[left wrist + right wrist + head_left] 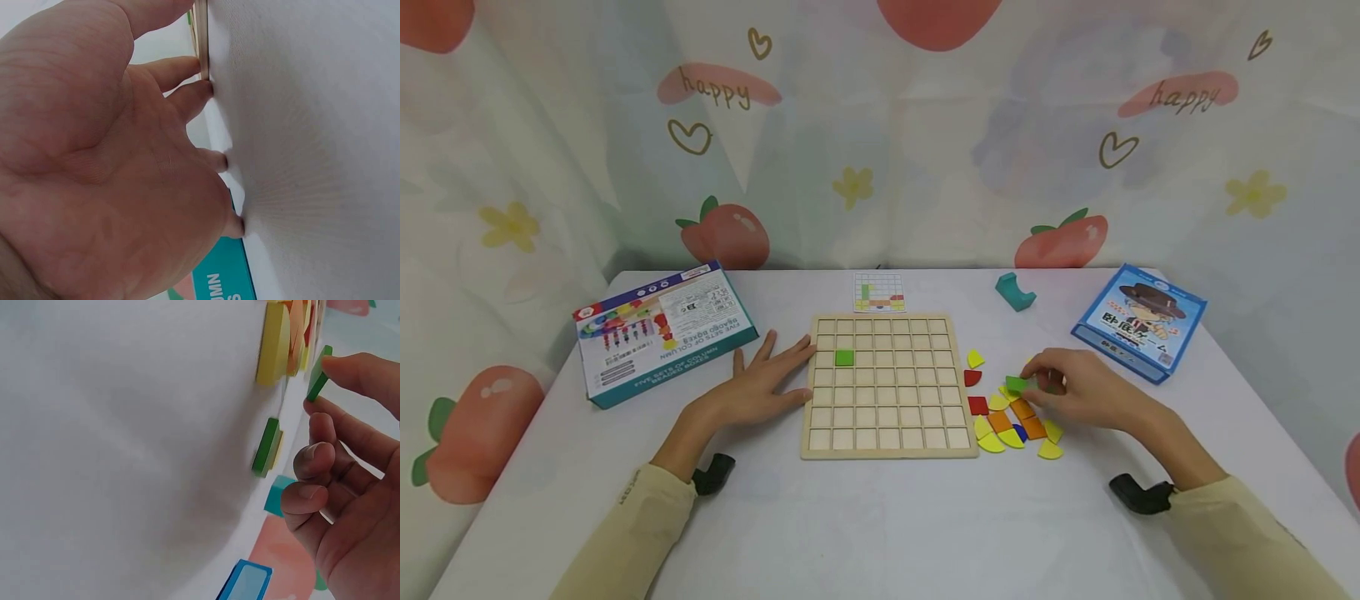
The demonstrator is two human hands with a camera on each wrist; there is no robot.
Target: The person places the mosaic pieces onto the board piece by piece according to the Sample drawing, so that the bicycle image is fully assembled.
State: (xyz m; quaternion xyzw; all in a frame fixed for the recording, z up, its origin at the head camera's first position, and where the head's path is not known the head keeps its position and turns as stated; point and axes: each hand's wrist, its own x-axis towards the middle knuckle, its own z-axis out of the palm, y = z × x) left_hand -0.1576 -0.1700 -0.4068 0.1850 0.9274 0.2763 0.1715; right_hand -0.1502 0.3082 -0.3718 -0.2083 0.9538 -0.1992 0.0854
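Green tile [1017, 384] pinched beside wooden grid [891, 385]

Head view: the hands are well apart; the left hand [760, 385], fingers spread, touches the grid at nine o'clock, while the right hand [1075, 390] holds the tile at three, near loose coloured pieces [1022, 410]. Left wrist: I see fingertips [197, 97] against the grid's edge. Right wrist: thumb [359, 372] and forefinger [350, 428] clamp the tile; another green piece [267, 448] lies toward seven o'clock from it.

Both beige-sleeved forearms [625, 533] reach forward; the bare left hand [756, 387] rests with fingers [792, 358] spread, the bare right hand [1078, 385] pinches between thumb [362, 375] and forefinger [353, 425], other fingers curled.
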